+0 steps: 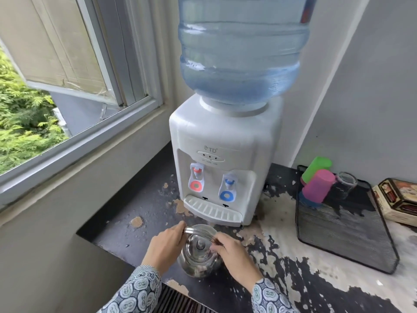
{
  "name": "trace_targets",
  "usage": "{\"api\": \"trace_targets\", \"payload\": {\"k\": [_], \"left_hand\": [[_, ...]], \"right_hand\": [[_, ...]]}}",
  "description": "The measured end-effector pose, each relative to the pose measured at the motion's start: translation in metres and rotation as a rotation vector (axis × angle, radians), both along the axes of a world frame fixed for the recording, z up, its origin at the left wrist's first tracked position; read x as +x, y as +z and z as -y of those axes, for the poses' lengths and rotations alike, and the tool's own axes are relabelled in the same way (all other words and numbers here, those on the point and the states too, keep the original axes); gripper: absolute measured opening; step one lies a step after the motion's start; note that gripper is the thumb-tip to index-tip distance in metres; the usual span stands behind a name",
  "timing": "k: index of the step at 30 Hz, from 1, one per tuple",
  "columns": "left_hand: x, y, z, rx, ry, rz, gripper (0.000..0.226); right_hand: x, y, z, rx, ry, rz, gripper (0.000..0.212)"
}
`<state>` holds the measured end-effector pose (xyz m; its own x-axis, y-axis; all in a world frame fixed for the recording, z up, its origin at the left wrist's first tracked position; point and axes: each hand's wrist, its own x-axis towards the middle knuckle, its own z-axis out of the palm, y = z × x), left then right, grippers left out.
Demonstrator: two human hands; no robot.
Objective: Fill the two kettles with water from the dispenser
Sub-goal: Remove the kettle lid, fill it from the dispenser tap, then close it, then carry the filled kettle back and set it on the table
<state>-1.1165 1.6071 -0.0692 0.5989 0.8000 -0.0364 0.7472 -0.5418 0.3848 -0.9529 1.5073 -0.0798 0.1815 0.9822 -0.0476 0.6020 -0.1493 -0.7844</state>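
Kettle (198, 256), one only in view, sits on the worktop (316, 279) just in front of the dispenser's drip tray (212, 211), lid on, its wire handle raised. Two hands meet over it: the left hand (164, 247) has its fingers closed on the handle at the kettle's left side, while the right hand (232, 254) pinches the same handle from the right, fingers (216, 242) together on the wire. One white dispenser (225, 141) stands at the back of the worktop beside an open window (74, 64), carrying one large blue bottle (241, 46). It has two taps: a red tap (196, 177) on the left and a blue tap (228, 187) on the right. To the right lies one black mesh tray (347, 233) holding three upturned cups, one green (316, 168), one pink (318, 186) and one clear (346, 180). A decorated box (397, 199) rests just beside the tray.
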Motion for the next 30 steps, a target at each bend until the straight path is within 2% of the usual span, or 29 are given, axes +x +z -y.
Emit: {"api": "trace_targets", "payload": {"k": [4, 7, 13, 17, 24, 30], "left_hand": [[-0.001, 0.011, 0.053, 0.105, -0.002, 0.048, 0.018], [-0.005, 0.017, 0.109, 0.179, -0.037, 0.083, 0.018], [-0.008, 0.035, 0.22, 0.217, -0.081, 0.166, 0.023], [-0.01, 0.054, 0.299, 0.217, -0.085, 0.174, 0.024], [-0.022, 0.078, 0.404, 0.102, -0.137, 0.234, 0.03], [-0.031, 0.093, 0.487, -0.019, -0.258, 0.332, 0.022]], "right_hand": [[0.003, 0.024, 0.06, 0.032, 0.014, 0.022, 0.008], [0.008, 0.041, 0.119, 0.049, 0.046, 0.031, 0.015], [0.013, 0.064, 0.229, 0.103, 0.078, 0.071, 0.019], [0.011, 0.075, 0.307, 0.127, 0.043, 0.064, 0.011], [-0.005, 0.084, 0.422, 0.174, -0.037, 0.034, 0.015], [-0.028, 0.089, 0.52, 0.217, -0.193, 0.054, 0.025]]}}
